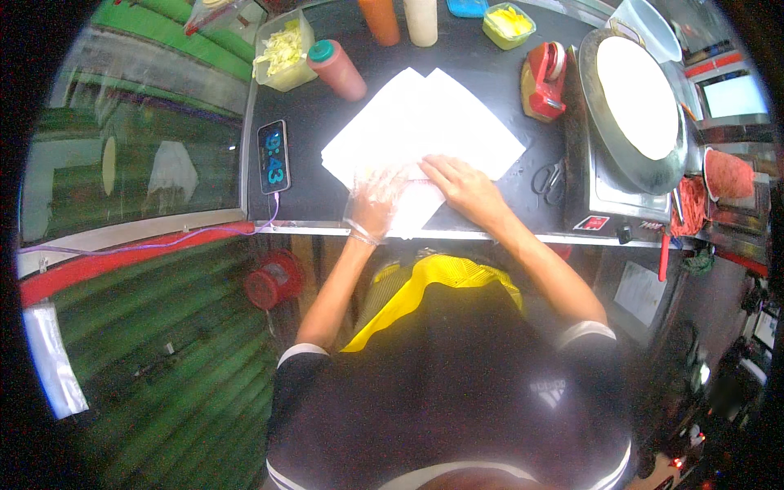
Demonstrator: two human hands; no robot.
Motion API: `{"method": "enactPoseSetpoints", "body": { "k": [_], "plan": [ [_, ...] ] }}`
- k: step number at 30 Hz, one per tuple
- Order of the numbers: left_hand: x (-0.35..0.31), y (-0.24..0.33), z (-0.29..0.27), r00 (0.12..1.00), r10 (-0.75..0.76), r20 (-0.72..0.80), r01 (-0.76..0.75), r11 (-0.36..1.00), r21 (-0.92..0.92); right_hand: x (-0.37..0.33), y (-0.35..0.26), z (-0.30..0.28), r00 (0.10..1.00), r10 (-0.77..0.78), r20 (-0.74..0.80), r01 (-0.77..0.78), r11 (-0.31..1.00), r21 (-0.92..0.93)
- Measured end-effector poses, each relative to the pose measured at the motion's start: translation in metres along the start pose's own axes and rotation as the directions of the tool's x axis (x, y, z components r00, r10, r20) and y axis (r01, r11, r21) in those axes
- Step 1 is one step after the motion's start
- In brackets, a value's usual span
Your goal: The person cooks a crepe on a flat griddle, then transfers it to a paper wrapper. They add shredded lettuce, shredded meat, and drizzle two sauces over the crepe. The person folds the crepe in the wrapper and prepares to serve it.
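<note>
White paper sheets [425,114] lie fanned on the dark counter in front of me, and a corner hangs toward the near edge. My left hand [376,202], in a clear plastic glove, rests on the paper's near left part. Glare washes out its fingertips, but the fingers look laid out flat. Beside it, my bare right hand [464,189] presses on the paper with stretched fingers. Between the fingertips is a small pinkish patch that I cannot make out. Whether something lies under or inside the paper is hidden.
A phone [274,157] with a purple cable lies left. Behind stand a shredded-vegetable tub [284,51], a red sauce bottle [336,70], orange [379,21] and white [421,21] bottles, and a yellow-food tub [508,26]. Right are a tape dispenser [545,85], scissors [549,181] and a griddle [600,122] bearing a pale round sheet.
</note>
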State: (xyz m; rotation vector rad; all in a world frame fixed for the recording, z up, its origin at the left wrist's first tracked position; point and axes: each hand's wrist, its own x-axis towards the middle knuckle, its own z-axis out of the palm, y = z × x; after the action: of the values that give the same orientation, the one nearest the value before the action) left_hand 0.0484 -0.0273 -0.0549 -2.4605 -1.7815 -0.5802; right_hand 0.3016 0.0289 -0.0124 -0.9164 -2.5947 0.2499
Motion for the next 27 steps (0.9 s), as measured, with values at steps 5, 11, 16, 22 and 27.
{"method": "enactPoseSetpoints", "body": {
  "k": [5, 11, 16, 22, 27],
  "plan": [
    [0.013, -0.029, 0.017, 0.992, 0.121, -0.038, -0.117, 0.99, 0.083, 0.033, 0.02, -0.007, 0.989, 0.081, 0.124, -0.106, 0.972, 0.211],
    [0.071, -0.04, -0.005, 0.932, -0.106, 0.346, 0.1, 0.994, 0.034, 0.098, 0.098, 0.001, 0.877, -0.075, 0.475, -0.126, 0.917, 0.378],
    [0.118, -0.024, 0.0, 0.945, -0.162, 0.283, 0.092, 0.965, 0.246, 0.09, 0.054, -0.027, 0.99, -0.032, -0.14, 0.02, 0.996, -0.088],
    [0.074, -0.03, 0.064, 0.975, -0.204, -0.093, 0.194, 0.975, -0.104, -0.117, 0.118, -0.234, 0.77, 0.13, -0.624, -0.356, 0.9, -0.251],
    [0.064, -0.027, 0.088, 0.964, -0.103, -0.245, 0.11, 0.994, 0.014, -0.3, 0.245, -0.314, 0.409, 0.684, -0.604, -0.901, 0.408, -0.149]
  ]
}}
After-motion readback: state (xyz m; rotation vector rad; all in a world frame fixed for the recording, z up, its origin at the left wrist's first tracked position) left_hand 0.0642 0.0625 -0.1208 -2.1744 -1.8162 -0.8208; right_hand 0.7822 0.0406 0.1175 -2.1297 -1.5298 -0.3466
